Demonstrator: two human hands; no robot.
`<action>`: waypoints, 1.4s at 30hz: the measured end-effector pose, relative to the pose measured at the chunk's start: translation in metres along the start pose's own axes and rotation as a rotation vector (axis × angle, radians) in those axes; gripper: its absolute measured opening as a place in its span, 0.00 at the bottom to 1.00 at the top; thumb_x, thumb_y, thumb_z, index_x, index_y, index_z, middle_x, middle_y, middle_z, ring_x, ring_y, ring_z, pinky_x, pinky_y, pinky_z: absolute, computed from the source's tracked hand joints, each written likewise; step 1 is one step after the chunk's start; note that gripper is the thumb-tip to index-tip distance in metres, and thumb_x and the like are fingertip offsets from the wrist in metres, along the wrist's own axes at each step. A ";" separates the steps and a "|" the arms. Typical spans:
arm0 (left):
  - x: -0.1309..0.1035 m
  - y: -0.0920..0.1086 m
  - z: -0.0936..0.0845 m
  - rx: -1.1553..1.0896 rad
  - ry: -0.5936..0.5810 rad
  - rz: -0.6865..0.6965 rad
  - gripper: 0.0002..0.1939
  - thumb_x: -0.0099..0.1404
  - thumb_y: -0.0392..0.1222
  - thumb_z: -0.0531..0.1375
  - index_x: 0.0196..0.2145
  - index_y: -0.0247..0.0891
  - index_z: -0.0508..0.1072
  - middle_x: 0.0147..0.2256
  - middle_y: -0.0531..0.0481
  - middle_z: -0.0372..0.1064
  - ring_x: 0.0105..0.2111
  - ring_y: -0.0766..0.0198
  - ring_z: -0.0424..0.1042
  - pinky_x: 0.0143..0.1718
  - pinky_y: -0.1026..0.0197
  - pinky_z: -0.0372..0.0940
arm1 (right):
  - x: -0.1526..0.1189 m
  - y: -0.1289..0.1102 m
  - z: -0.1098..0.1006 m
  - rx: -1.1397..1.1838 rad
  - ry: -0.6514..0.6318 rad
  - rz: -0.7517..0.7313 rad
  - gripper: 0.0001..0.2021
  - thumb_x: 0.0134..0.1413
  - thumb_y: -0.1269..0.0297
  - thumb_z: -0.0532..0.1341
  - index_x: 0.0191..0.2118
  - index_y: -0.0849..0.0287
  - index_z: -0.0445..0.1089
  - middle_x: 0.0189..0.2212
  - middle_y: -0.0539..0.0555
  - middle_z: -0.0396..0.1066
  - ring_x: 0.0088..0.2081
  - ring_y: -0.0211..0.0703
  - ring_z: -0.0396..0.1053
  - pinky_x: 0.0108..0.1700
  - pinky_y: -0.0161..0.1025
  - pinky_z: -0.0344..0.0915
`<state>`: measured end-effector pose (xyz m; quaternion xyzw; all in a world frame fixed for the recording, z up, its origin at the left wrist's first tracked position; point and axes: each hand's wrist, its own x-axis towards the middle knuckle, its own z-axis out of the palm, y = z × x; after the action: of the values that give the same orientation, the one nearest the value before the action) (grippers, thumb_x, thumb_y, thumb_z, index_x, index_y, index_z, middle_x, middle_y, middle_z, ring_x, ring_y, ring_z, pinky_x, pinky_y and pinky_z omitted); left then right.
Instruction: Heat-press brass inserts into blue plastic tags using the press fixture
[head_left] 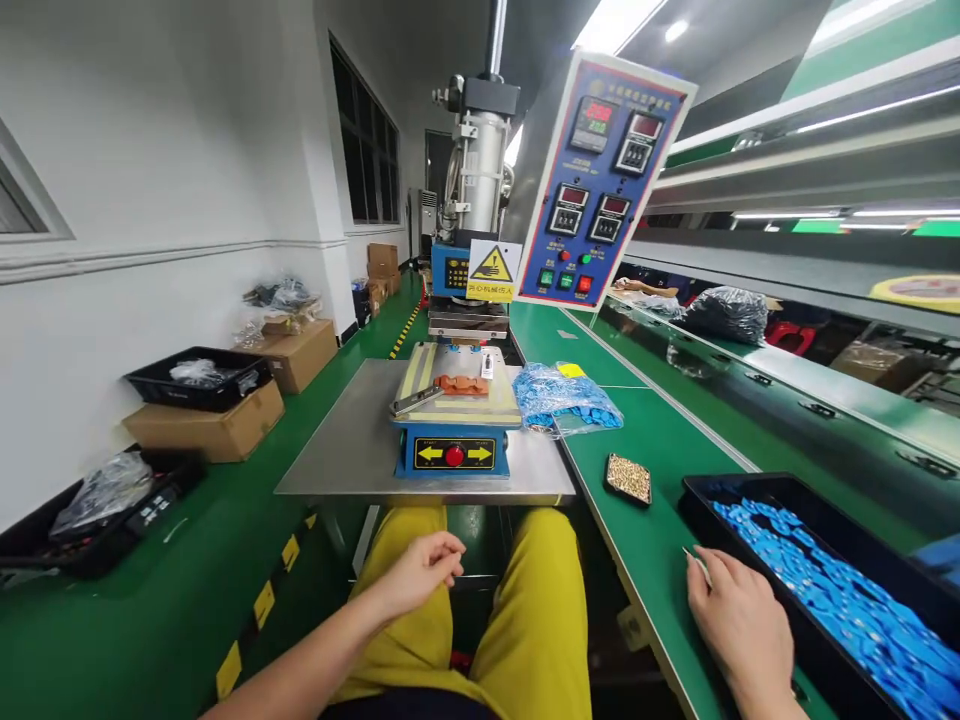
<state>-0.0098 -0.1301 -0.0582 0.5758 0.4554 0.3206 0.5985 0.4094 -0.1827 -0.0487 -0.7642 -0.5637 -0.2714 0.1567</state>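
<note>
One left hand [429,573], curled, contents indeterminable; right hand [741,620], apart, pinches slim pointed tool [699,564] beside black plastic tray [709,488], lower right.

Plain mustard-yellow trousers [551,600] — a dark garment [409,704] at the waist.

White walls [187,130] with a horizontal pipe [150,255] flank the left side, where dark, barred windows [366,140] open. The glossy green floor [225,530] carries yellow-and-black striped tape [264,603]. Bright ceiling lights [616,22] shine overhead; a long green-topped workbench [645,420] extends along the right.
</note>
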 end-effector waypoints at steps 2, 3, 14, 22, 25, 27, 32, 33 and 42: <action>0.000 0.010 0.002 0.021 -0.002 0.050 0.22 0.53 0.56 0.62 0.36 0.34 0.70 0.28 0.49 0.70 0.28 0.65 0.68 0.33 0.60 0.62 | -0.001 -0.006 -0.005 0.011 0.029 -0.025 0.21 0.59 0.58 0.46 0.40 0.60 0.74 0.42 0.59 0.74 0.41 0.55 0.68 0.36 0.46 0.63; 0.000 0.015 0.002 0.029 0.000 0.071 0.22 0.53 0.56 0.62 0.35 0.33 0.70 0.28 0.49 0.70 0.28 0.64 0.68 0.33 0.60 0.62 | -0.001 -0.008 -0.007 0.019 0.039 -0.029 0.21 0.60 0.58 0.46 0.40 0.60 0.74 0.41 0.58 0.74 0.41 0.54 0.67 0.36 0.46 0.63; 0.000 0.059 -0.039 0.100 0.278 0.285 0.23 0.57 0.58 0.59 0.37 0.33 0.74 0.29 0.45 0.73 0.26 0.66 0.69 0.28 0.64 0.61 | -0.002 -0.020 -0.008 0.366 0.142 -0.101 0.17 0.58 0.56 0.51 0.37 0.60 0.74 0.35 0.58 0.75 0.40 0.52 0.69 0.43 0.46 0.64; 0.078 0.136 -0.121 -0.110 0.470 0.255 0.24 0.45 0.54 0.69 0.34 0.33 0.77 0.28 0.46 0.75 0.28 0.64 0.72 0.30 0.63 0.65 | 0.038 -0.127 -0.031 1.152 -0.271 0.242 0.20 0.50 0.47 0.59 0.37 0.58 0.76 0.25 0.54 0.75 0.24 0.44 0.70 0.25 0.37 0.66; 0.130 0.162 -0.138 -0.293 0.455 0.171 0.17 0.48 0.45 0.70 0.34 0.32 0.77 0.30 0.45 0.75 0.30 0.65 0.72 0.35 0.64 0.66 | 0.115 -0.203 -0.031 1.463 -0.464 0.260 0.19 0.48 0.47 0.62 0.33 0.62 0.75 0.21 0.52 0.72 0.21 0.38 0.65 0.24 0.35 0.62; 0.158 0.173 -0.143 -0.405 0.416 0.120 0.11 0.53 0.39 0.68 0.34 0.31 0.76 0.31 0.44 0.75 0.32 0.65 0.73 0.39 0.64 0.67 | 0.174 -0.248 -0.023 1.673 -0.503 0.355 0.18 0.44 0.49 0.66 0.31 0.62 0.75 0.21 0.51 0.71 0.20 0.34 0.63 0.23 0.32 0.61; 0.200 0.183 -0.141 -0.560 0.317 0.059 0.04 0.60 0.35 0.63 0.34 0.31 0.76 0.31 0.44 0.75 0.34 0.66 0.74 0.43 0.63 0.66 | 0.279 -0.314 0.005 1.961 -0.714 0.533 0.09 0.41 0.63 0.69 0.29 0.64 0.74 0.21 0.52 0.73 0.18 0.30 0.64 0.19 0.27 0.62; 0.205 0.184 -0.140 -0.583 0.306 0.060 0.04 0.60 0.35 0.63 0.32 0.31 0.76 0.31 0.44 0.75 0.34 0.66 0.74 0.44 0.63 0.67 | 0.288 -0.321 0.010 1.975 -0.746 0.537 0.07 0.42 0.66 0.68 0.28 0.65 0.74 0.21 0.52 0.73 0.18 0.30 0.64 0.19 0.26 0.63; 0.232 0.182 -0.140 -0.670 0.331 0.083 0.05 0.51 0.33 0.67 0.26 0.32 0.73 0.25 0.47 0.74 0.28 0.66 0.73 0.33 0.66 0.68 | 0.305 -0.342 0.025 1.969 -0.861 0.484 0.02 0.42 0.73 0.65 0.23 0.65 0.72 0.20 0.53 0.74 0.16 0.29 0.63 0.15 0.24 0.63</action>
<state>-0.0241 0.1604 0.0905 0.3066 0.3923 0.5644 0.6585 0.1580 0.1753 0.0886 -0.4260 -0.3761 0.6237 0.5367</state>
